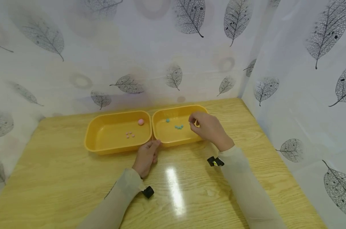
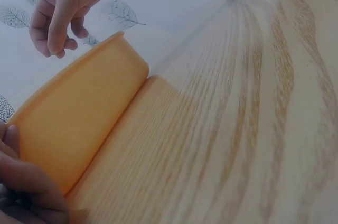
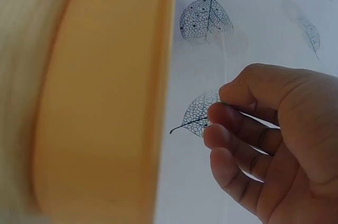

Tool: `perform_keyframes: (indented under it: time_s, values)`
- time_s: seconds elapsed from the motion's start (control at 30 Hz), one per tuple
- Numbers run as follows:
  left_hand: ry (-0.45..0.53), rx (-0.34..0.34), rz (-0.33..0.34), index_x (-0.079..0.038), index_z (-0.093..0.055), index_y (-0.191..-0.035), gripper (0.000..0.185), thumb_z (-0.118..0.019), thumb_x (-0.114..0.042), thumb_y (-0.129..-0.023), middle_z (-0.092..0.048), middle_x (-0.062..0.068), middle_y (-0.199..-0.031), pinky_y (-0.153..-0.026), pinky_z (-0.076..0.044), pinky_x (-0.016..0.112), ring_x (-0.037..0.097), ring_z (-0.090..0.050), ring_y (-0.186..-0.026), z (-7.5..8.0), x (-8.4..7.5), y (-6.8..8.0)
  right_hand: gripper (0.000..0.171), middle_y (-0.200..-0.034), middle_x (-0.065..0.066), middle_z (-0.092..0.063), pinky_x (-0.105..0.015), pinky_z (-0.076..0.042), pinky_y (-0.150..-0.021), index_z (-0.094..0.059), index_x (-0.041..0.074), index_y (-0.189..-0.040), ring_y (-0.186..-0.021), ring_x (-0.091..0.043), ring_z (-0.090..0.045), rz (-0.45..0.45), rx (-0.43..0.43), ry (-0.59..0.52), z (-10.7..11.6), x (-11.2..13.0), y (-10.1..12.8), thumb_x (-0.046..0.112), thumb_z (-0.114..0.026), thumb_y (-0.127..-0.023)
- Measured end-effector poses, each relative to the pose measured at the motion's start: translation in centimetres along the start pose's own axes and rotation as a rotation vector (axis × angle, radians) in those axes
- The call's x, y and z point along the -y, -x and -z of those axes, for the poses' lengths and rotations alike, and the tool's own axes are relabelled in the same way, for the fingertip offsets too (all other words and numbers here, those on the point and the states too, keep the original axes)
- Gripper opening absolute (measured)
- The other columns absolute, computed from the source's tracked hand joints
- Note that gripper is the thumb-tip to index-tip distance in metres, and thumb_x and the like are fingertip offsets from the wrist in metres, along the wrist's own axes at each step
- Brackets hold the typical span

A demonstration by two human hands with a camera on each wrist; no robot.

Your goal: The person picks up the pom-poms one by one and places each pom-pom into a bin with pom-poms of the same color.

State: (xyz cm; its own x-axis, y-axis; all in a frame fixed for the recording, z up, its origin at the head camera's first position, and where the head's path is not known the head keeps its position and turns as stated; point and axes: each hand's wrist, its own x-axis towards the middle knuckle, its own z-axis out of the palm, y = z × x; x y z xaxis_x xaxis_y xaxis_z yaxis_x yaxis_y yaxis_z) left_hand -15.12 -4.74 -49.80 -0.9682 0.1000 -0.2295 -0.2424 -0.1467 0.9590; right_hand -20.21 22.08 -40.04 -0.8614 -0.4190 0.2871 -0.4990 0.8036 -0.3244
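Note:
Two yellow trays stand side by side at the back of the wooden table. The left tray [image 1: 93, 140] holds a pink ball [image 1: 141, 121] and a few small pink tablets [image 1: 130, 135]. Inside the right tray [image 1: 161, 138] lie small blue tablets [image 1: 178, 127] and one more blue piece [image 1: 168, 120]. My left hand [image 1: 153, 148] rests on the table, its fingers [image 2: 21, 182] touching the front wall of the right tray [image 2: 79, 113] where the two trays meet. My right hand [image 1: 193, 124] hovers over the right tray's right side with curled fingers [image 3: 227, 121]; nothing shows between them.
A leaf-patterned white curtain [image 1: 304, 79] closes the table in at the back and on the right. Bare wooden tabletop [image 1: 61, 184] stretches in front of the trays. Black wrist mounts [image 1: 215, 161] sit at both cuffs.

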Motion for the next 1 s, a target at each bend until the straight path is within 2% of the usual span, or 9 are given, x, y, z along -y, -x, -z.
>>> perform_keyframes:
  time_s: [0.2,0.4,0.53,0.67,0.8,0.87,1.0]
  values:
    - [0.000,-0.005,0.015,0.002,-0.069,-0.105,0.041,-0.065,-0.038,-0.103,-0.045,-0.002,-0.064,-0.049,-0.037,0.023,0.009,-0.039,-0.052,0.0,0.0,-0.1,0.007,-0.097,-0.002,-0.069,-0.038,-0.053,-0.074,-0.069,0.012,-0.101,-0.086,-0.021,-0.064,-0.003,0.032,0.012,1.2,0.0,-2.4,0.012,-0.063,-0.098]
    - [-0.006,-0.018,0.027,0.000,-0.071,-0.105,0.038,-0.066,-0.038,-0.102,-0.045,-0.002,-0.063,-0.049,-0.038,0.023,0.008,-0.040,-0.051,0.0,0.0,-0.2,0.012,-0.099,-0.005,-0.071,-0.039,-0.055,-0.080,-0.070,0.007,-0.105,-0.088,-0.021,-0.065,0.022,0.127,0.048,1.4,0.3,-5.1,0.008,-0.062,-0.097]
    - [-0.003,-0.030,0.028,-0.002,-0.072,-0.105,0.034,-0.066,-0.035,-0.103,-0.045,-0.002,-0.063,-0.048,-0.037,0.023,0.008,-0.040,-0.050,0.0,-0.1,-0.2,0.009,-0.099,-0.004,-0.069,-0.039,-0.053,-0.079,-0.067,0.010,-0.102,-0.087,-0.022,-0.063,0.062,0.209,0.097,0.8,0.2,-7.5,0.006,-0.060,-0.097]
    - [0.003,-0.026,0.037,-0.002,-0.072,-0.105,0.033,-0.066,-0.034,-0.103,-0.046,-0.003,-0.063,-0.048,-0.038,0.023,0.008,-0.040,-0.050,0.0,0.0,-0.3,0.011,-0.098,-0.006,-0.067,-0.040,-0.051,-0.080,-0.067,0.009,-0.099,-0.086,-0.024,-0.058,0.064,0.326,0.109,0.3,0.1,-9.8,0.001,-0.060,-0.094]
    - [0.011,-0.021,0.044,-0.002,-0.072,-0.104,0.033,-0.067,-0.034,-0.103,-0.045,-0.003,-0.063,-0.047,-0.037,0.023,0.008,-0.040,-0.049,0.0,0.1,-0.3,0.011,-0.096,-0.006,-0.065,-0.038,-0.049,-0.083,-0.067,0.008,-0.096,-0.088,-0.023,-0.055,0.060,0.482,0.121,-0.4,0.1,-11.7,-0.002,-0.063,-0.093]
    - [0.017,-0.021,0.043,-0.002,-0.072,-0.103,0.033,-0.066,-0.034,-0.103,-0.045,-0.002,-0.062,-0.047,-0.037,0.023,0.008,-0.039,-0.048,0.1,0.1,-0.3,0.014,-0.089,-0.004,-0.061,-0.036,-0.045,-0.080,-0.063,0.011,-0.089,-0.084,-0.021,-0.050,0.080,0.564,0.145,-0.9,0.1,-12.5,-0.003,-0.063,-0.092]
    - [0.034,-0.022,0.039,-0.001,-0.071,-0.102,0.034,-0.067,-0.034,-0.103,-0.044,-0.002,-0.061,-0.046,-0.035,0.023,0.008,-0.038,-0.047,0.2,0.1,-0.4,0.032,-0.067,0.002,-0.042,-0.031,-0.033,-0.065,-0.049,0.017,-0.068,-0.066,-0.015,-0.034,0.134,0.723,0.192,-2.2,0.1,-13.7,-0.008,-0.058,-0.086]
